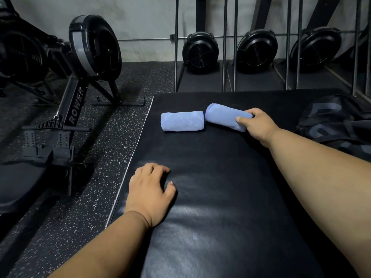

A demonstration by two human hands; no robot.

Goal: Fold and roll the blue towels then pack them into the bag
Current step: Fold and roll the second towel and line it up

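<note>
1. Spreading across most of the lower view, a black padded mat [220, 197] lies on the speckled rubber floor [124, 81], its left edge showing a pale trim.
2. Left of the mat stands a rowing machine [76, 101] with "ROWER" printed on its rail, its flywheel housing towards the back wall.
3. Along the far wall, three more black flywheel units [200, 50] are stowed between upright metal rack bars [224, 45].
4. A dark bag [337, 121] sits at the right edge of the mat, crumpled, with pale lettering on its side; whether it is unzipped cannot be told.
5. The right hand [255, 125] reaches out over the mat, thumb and fingers curled around the near end of a rolled blue towel [224, 116]; that roll is tilted, its far end pointing up and left.
6. The left hand [150, 189] rests on the mat near its left edge, fingers loosely bent, holding nothing, well apart from the right hand.
7. A second rolled blue towel [182, 121] lies flat on the mat just beside the held one, their ends almost touching or touching; which of the two cannot be told.
</note>
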